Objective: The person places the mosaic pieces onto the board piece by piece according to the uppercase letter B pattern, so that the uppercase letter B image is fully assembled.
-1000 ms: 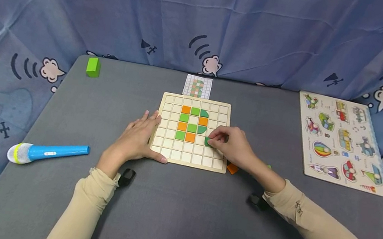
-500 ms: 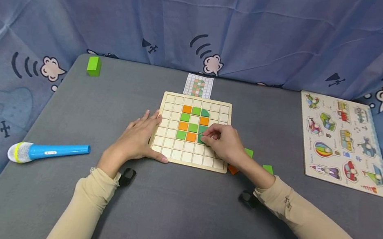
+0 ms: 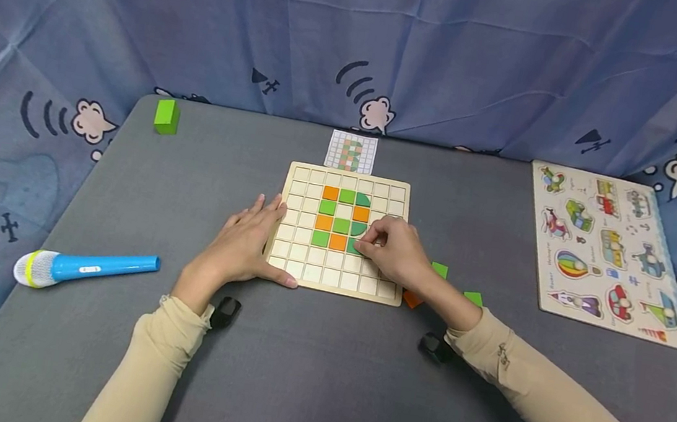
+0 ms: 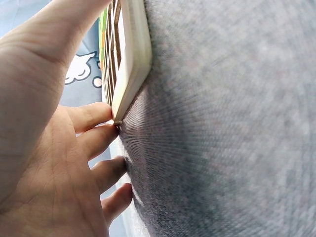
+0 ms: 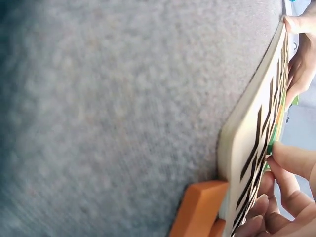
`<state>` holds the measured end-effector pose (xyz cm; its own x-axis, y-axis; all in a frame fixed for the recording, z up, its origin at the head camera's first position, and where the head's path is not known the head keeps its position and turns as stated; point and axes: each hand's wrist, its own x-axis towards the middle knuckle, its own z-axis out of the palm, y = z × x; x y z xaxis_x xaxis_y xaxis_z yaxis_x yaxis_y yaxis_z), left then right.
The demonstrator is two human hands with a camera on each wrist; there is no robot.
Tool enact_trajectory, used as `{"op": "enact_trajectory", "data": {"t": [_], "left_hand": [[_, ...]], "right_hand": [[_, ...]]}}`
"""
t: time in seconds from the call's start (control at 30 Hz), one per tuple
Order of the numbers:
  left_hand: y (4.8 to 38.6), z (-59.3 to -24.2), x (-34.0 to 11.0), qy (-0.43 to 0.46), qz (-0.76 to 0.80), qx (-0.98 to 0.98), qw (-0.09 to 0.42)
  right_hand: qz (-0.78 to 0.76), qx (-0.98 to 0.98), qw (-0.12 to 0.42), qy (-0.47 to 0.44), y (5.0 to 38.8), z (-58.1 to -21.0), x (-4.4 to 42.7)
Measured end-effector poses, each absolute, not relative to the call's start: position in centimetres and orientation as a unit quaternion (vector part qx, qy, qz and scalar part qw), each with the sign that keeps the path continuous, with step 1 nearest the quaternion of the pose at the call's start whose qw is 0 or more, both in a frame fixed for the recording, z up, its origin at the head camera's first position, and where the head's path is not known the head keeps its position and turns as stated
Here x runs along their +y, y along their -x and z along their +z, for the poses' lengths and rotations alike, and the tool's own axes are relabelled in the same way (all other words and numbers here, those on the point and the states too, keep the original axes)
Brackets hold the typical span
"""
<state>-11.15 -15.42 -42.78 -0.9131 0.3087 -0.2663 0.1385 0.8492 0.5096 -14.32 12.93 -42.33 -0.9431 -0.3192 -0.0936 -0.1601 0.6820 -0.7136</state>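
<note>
A wooden grid board (image 3: 296, 272) lies on the table, with orange, light green and dark green tiles set in its middle cells. My right hand (image 3: 397, 250) is over the board's right half. Thumb and forefinger pinch a dark green tile (image 5: 270, 145) at a cell right of an orange tile (image 3: 337, 242); the fingers partly cover it. My left hand (image 3: 241, 244) rests with fingers spread against the board's left edge, thumb at the near left corner. In the left wrist view, the fingertips (image 4: 101, 136) touch the board's corner and the cloth.
A printed pattern card (image 3: 351, 152) lies behind the board. Orange tiles (image 3: 411, 299) and light green tiles (image 3: 473, 298) lie right of it, partly under my right forearm. A green block (image 3: 166, 117), a toy microphone (image 3: 85, 269) and a picture puzzle board (image 3: 610, 255) lie farther out.
My right hand has moved left with the dark green tile, from right of the coloured tiles to the cell beside the lower orange one. My left hand has stayed put.
</note>
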Motion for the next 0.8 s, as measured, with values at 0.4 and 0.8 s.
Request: {"op": "enact_trajectory", "data": {"t": [0.4, 0.8], "left_hand": [[11.2, -42.8, -15.4, -0.118, 0.247, 0.945, 0.178], [11.1, -42.7, -15.4, -0.115, 0.244, 0.946, 0.183]], "right_hand": [[-0.361, 0.902, 0.122, 0.201, 14.1, -41.3, 16.4], [-0.334, 0.917, 0.116, 0.186, 13.6, -40.1, 21.2]]}}
